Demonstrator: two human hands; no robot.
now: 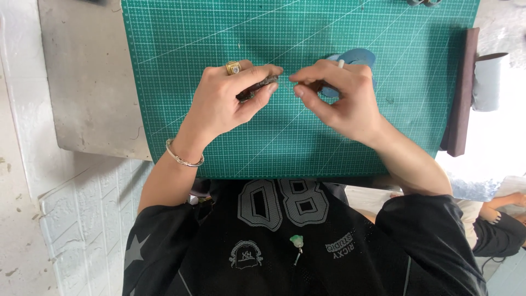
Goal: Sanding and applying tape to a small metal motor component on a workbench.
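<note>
Both hands meet mid-frame: left hand clamps a small dark piece, right hand pinches a thin needle-like pin; a slip could prick fingertips.

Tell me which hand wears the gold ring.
The left hand: a gold ring sits on one finger and a thin bracelet circles its wrist. The right hand shows neither.

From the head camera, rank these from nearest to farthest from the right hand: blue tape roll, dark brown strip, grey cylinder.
1. Blue tape roll, just behind the right hand.
2. Dark brown strip, along the mat's right edge.
3. Grey cylinder, beyond the strip, farthest right.
</note>
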